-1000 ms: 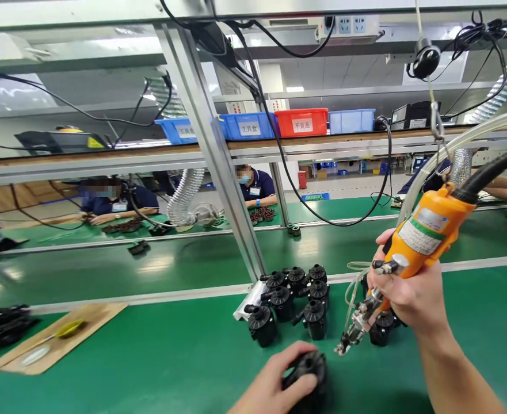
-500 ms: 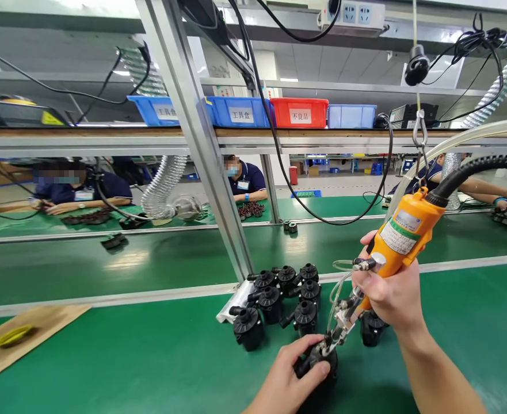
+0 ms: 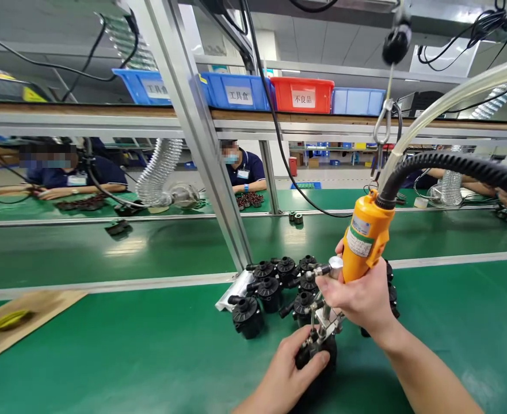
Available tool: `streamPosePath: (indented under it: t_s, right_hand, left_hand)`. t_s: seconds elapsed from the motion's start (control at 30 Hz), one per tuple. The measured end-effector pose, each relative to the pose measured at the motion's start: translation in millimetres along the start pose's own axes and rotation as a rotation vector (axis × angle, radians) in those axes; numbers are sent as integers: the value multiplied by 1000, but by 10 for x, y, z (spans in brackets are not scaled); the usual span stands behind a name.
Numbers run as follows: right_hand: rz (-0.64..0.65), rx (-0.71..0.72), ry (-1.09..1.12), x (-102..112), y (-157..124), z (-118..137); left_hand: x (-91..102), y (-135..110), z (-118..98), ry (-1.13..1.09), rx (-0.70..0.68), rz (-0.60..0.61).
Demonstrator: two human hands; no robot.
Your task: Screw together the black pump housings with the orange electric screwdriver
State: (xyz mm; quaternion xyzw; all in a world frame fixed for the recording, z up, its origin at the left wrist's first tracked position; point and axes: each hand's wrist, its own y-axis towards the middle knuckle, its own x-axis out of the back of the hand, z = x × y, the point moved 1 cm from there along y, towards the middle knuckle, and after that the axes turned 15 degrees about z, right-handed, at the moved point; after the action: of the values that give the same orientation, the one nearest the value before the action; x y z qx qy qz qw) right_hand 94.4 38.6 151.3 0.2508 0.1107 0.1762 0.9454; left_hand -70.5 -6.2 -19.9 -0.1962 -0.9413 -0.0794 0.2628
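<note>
My right hand (image 3: 361,296) is wrapped round the orange body of an electric screwdriver (image 3: 368,230), which hangs from a hook and tilts slightly. Its metal tip end points down onto a black pump housing (image 3: 328,352) on the green surface. My left hand (image 3: 290,365) grips that housing from the left, thumb in front and fingers behind. The tip's exact contact point is hidden by metal fittings and fingers. Just beyond stand several similar black pumps (image 3: 247,316) with round ribbed tops and side spouts. A few more dark parts show partly behind my right forearm.
A slanted metal post (image 3: 193,126) rises beyond the pumps, by a silvery-white packet (image 3: 235,292). Cardboard (image 3: 41,313) with a yellow object lies left. Blue bins and a red bin (image 3: 302,95) line the shelf above. A black cable (image 3: 274,123) hangs down. Co-workers sit across the bench.
The screwdriver has swung from a slant to more upright, my right hand moving left with it. My left hand stays on the pump housing. The view has tilted down slightly.
</note>
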Motion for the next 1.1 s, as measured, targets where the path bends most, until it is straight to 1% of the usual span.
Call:
streamPosePath:
  t_s: [0.1, 0.17, 0.2, 0.27, 0.33, 0.37, 0.43, 0.47, 0.53, 0.6, 0.67, 0.73, 0.87, 0.97, 1.1]
  right_hand:
    - [-8, 5, -31, 39, 43, -28]
    - [-29, 13, -47, 100, 72, -10]
    - [-47, 24, -55, 148, 73, 22]
    - [-83, 64, -76, 289, 28, 128]
    - [-121, 118, -88, 470, -76, 258]
    - [-132, 139, -82, 559, -139, 315]
    - [-87, 138, -53, 680, -253, 382]
    - [-52, 129, -34, 697, -296, 388]
    - [5, 113, 14, 631, -341, 358]
    - [13, 118, 77, 474, -333, 303]
    - [9, 130, 132, 303, -292, 262]
    - [16, 134, 152, 186, -247, 252]
    - [6, 133, 110, 136, -209, 296]
    - [-7, 135, 71, 101, -213, 319]
    - [96, 97, 58, -66, -242, 265]
  left_hand:
    - [-25, -25, 114, -2, 45, -41]
    - [-28, -64, 210, -6, 75, -79]
    - [-26, -85, 250, -13, 79, -74]
    - [-27, -120, 292, -29, 60, 12]
    - [-46, -130, 278, -50, 22, 121]
    - [-64, -123, 256, -63, 9, 150]
    - [-112, -85, 214, -96, -12, 150]
    - [-141, -60, 203, -109, -31, 140]
    - [-195, -13, 216, -101, -90, 121]
    - [-231, 14, 278, -47, -145, 104]
    - [-247, 18, 370, 13, -158, 87]
    - [-253, 8, 464, 50, -155, 77]
    - [-263, -11, 578, 102, -153, 42]
    - [-266, -3, 550, 126, -123, 31]
    - [-245, 24, 374, 89, -82, 123]
